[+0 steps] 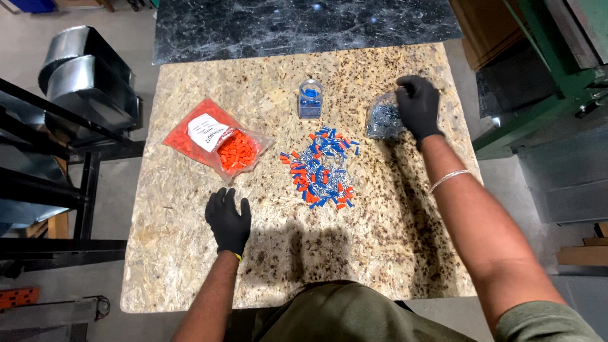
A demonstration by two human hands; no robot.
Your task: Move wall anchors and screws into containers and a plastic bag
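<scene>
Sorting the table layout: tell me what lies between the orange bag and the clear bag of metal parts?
Head view: a small clear jar and the mixed blue-orange pile.

- Under your right hand (418,104) lies a clear plastic bag (382,120) of small silvery metal pieces; your black-gloved fingers curl over its top right edge, and the bag spreads out slumped and crinkled to the left of your palm.
- Your left hand (228,218), also in a black glove, rests flat on the board, fingers spread, holding nothing.
- Nearest to it, up and to its right, sits a loose heap of small blue and orange connectors (322,170) mixed with silvery bits, scattered flat and well apart from your fingertips.
- That heap lies between your two hands, below and left of the bag.
</scene>
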